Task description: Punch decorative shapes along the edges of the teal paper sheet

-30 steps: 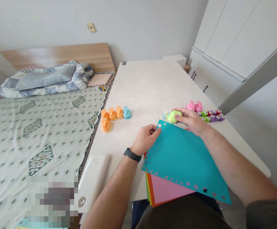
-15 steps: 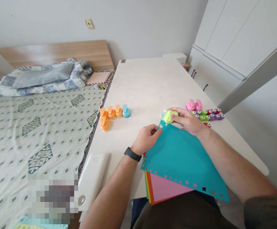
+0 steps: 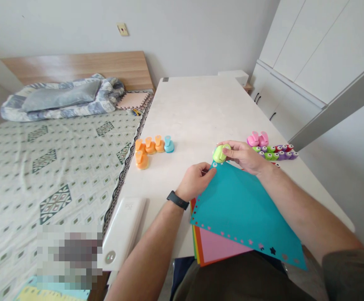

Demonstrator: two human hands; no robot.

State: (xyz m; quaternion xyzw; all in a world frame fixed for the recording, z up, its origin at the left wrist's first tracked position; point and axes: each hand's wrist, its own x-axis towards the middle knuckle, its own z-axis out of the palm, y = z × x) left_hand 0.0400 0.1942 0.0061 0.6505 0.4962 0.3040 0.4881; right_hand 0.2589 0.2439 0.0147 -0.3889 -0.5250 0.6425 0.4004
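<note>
My left hand (image 3: 196,180) pinches the far corner of a teal paper sheet (image 3: 247,211) that has small shapes punched along its edges. My right hand (image 3: 246,156) grips a light green paper punch (image 3: 220,153) right at that same corner. Under the teal sheet lie pink, orange and yellow sheets (image 3: 215,250). A black band is on my left wrist.
On the white table (image 3: 194,113) stand orange punches and a blue one (image 3: 152,148) to the left, pink punches (image 3: 257,138) and a row of small green, purple and red ones (image 3: 276,152) to the right. A white box (image 3: 122,232) lies near the edge. A bed (image 3: 50,159) is on the left.
The green punch in my right hand has shifted slightly left along the teal sheet's corner. My left hand keeps its pinch on the sheet.
</note>
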